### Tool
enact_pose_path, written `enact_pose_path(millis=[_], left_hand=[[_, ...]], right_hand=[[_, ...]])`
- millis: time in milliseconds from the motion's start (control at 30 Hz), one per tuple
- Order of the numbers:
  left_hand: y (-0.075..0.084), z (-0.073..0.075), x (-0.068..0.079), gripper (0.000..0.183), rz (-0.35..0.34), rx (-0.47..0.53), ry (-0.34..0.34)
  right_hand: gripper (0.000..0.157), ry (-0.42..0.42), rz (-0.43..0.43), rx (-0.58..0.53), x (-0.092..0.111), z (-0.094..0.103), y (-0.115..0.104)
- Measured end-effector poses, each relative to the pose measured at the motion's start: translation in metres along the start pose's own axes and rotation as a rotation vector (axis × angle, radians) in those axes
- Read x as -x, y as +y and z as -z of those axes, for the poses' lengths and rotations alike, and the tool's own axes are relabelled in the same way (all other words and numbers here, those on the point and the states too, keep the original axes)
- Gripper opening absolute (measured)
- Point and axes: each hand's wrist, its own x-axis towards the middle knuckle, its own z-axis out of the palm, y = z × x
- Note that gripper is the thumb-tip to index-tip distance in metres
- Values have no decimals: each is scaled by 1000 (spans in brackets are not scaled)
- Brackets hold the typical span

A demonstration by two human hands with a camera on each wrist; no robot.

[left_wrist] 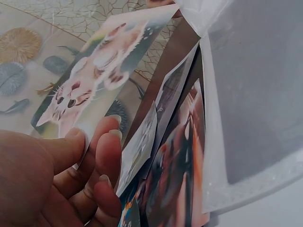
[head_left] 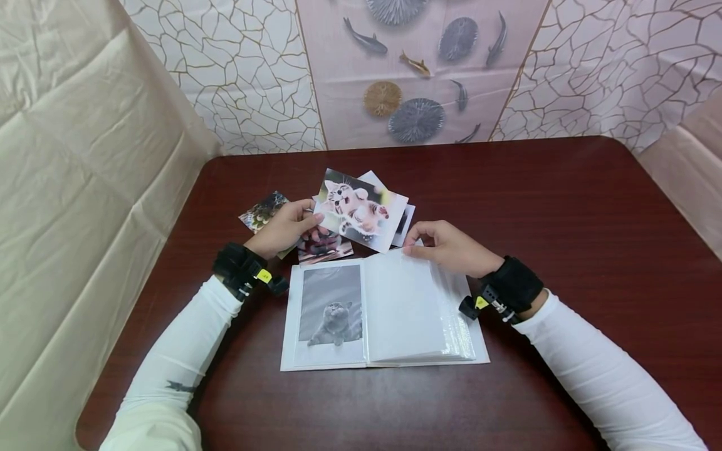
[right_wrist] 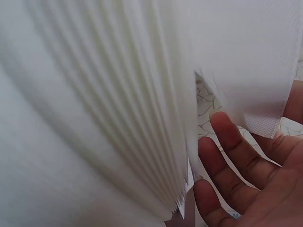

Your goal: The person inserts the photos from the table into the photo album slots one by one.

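My left hand (head_left: 282, 229) pinches a kitten photo (head_left: 356, 210) by its left edge, thumb on its face, above the album's top edge. A photo album (head_left: 291, 313) lies open on the table. Its left page shows a grey cat picture (head_left: 334, 319); the right page (head_left: 400, 313) looks blank white. At the top of that page, my right hand (head_left: 455, 248) pinches the upper edge of an album sleeve (right_wrist: 265, 94) between thumb and finger. The kitten photo's lower right corner comes close to this sleeve; whether they touch I cannot tell.
Loose photos lie behind the album: a dark reddish one (head_left: 324, 247), a colourful one (head_left: 264, 211) at the left and others partly under the kitten photo. The brown table (head_left: 592, 250) meets a patterned cloth (head_left: 254, 81) at the back and a pale cloth (head_left: 73, 219) at the left.
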Motion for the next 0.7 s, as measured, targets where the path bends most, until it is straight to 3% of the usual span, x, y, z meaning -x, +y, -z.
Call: enact_pose_path(millis=[433, 700], left_hand=[[0, -2, -2, 25, -33, -29, -52], [1, -2, -7, 34, -72, -131, -73]], right_hand=[[17, -4, 7, -78, 0, 4, -1], [19, -16, -42, -131, 0, 2, -2]])
